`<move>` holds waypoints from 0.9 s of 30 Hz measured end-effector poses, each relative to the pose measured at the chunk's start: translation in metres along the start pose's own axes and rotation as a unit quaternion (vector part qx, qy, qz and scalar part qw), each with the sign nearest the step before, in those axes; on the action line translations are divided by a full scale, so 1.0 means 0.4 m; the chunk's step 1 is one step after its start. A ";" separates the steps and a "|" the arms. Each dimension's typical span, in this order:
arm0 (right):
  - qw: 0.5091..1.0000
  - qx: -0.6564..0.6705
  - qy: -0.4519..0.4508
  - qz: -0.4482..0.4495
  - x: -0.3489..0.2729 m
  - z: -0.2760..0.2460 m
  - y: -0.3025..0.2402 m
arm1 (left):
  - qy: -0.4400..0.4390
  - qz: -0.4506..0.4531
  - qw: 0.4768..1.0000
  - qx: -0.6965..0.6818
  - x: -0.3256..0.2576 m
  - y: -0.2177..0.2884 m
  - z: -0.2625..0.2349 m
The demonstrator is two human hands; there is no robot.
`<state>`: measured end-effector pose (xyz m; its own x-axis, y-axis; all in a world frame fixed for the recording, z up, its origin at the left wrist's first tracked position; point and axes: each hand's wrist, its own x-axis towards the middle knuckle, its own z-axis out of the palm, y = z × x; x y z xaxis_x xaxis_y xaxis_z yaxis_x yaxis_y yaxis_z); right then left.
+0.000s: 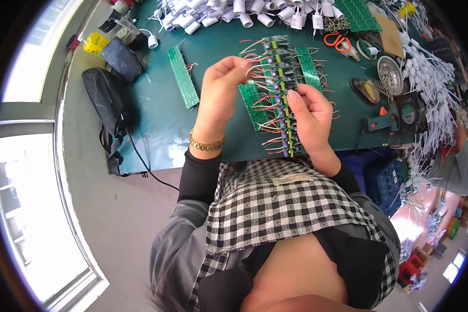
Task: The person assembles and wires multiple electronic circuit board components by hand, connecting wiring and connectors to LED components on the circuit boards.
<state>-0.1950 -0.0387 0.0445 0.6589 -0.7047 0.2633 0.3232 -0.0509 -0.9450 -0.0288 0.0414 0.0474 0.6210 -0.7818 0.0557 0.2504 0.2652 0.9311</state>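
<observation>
A long strip of joined circuit boards (282, 78), crowded with small components, stands upright in front of me above the table. Red and white wires stick out from its left side. My right hand (313, 117) grips the strip at its right edge, thumb over the front. My left hand (221, 88), a gold band at its wrist, is closed in a pinch on wires at the strip's upper left. Behind the strip lie green circuit boards (252, 106), with another green board (310, 67) to the right; red and white wires come off them. A separate green board (183, 78) rests farther left.
White cylindrical sockets (265, 20) with wires are heaped along the far edge of the green table (156, 114). Orange-handled scissors (337, 42), a metal dish (390, 73) and a green glue gun (382, 120) lie right. A black case (103, 96) and yellow bottle (94, 44) stand left.
</observation>
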 end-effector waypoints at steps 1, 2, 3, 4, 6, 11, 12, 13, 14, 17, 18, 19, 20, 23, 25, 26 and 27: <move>0.999 0.008 0.033 -0.011 -0.002 -0.001 -0.007 | 0.047 0.008 0.999 -0.018 0.003 -0.007 -0.018; 0.997 0.015 0.067 -0.020 -0.003 -0.004 -0.009 | 0.119 0.002 0.993 0.002 0.013 -0.011 -0.048; 0.995 0.014 0.098 -0.025 0.003 -0.022 0.001 | 0.153 0.031 0.988 -0.011 0.017 -0.008 -0.084; 0.993 0.026 0.114 -0.030 0.013 -0.032 -0.001 | 0.186 0.060 0.980 -0.025 0.020 -0.007 -0.104; 0.994 0.011 0.102 -0.041 0.023 -0.059 0.008 | 0.173 0.099 0.980 0.030 0.010 0.018 -0.065; 0.996 -0.043 0.065 -0.044 0.016 -0.027 -0.011 | 0.061 0.364 0.871 0.324 -0.031 0.028 0.045; 0.990 -0.116 0.051 -0.058 0.012 -0.024 -0.010 | 0.029 0.381 0.871 0.310 -0.044 0.027 0.074; 0.959 -0.240 0.057 -0.139 0.013 -0.022 0.003 | 0.015 0.331 0.886 0.325 -0.067 0.038 0.107; 0.914 -0.349 0.043 -0.202 0.012 -0.022 0.000 | 0.001 0.281 0.898 0.339 -0.092 0.048 0.134; 0.865 -0.408 0.003 -0.292 0.006 0.023 -0.009 | 0.018 0.178 0.900 0.397 -0.124 0.032 0.146; 0.867 -0.417 -0.028 -0.272 -0.003 0.036 -0.015 | 0.028 0.143 0.914 0.379 -0.127 0.026 0.142; 0.863 -0.426 -0.047 -0.266 -0.006 0.046 -0.009 | 0.028 0.141 0.913 0.382 -0.124 0.014 0.129; 0.860 -0.435 -0.065 -0.261 -0.010 0.058 -0.004 | 0.056 0.145 0.926 0.343 -0.115 -0.003 0.108; 0.884 -0.381 -0.166 -0.216 -0.009 0.082 -0.015 | 0.126 0.093 0.979 0.127 -0.085 -0.030 0.039; 0.881 -0.334 -0.246 -0.227 -0.008 0.090 -0.010 | 0.160 0.020 0.986 -0.034 -0.062 -0.017 0.000; 0.889 -0.307 -0.258 -0.223 -0.014 0.100 -0.012 | 0.168 -0.025 0.981 -0.095 -0.046 -0.023 -0.035; 0.893 -0.277 -0.264 -0.238 -0.014 0.105 0.003 | 0.151 -0.057 0.980 -0.116 -0.027 -0.045 -0.084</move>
<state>-0.1697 -0.0052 0.0502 0.8117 -0.0847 0.5778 0.3636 -0.7010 -0.6135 -0.0151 0.0641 0.0177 0.7619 -0.6201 -0.1868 0.4722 0.3345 0.8156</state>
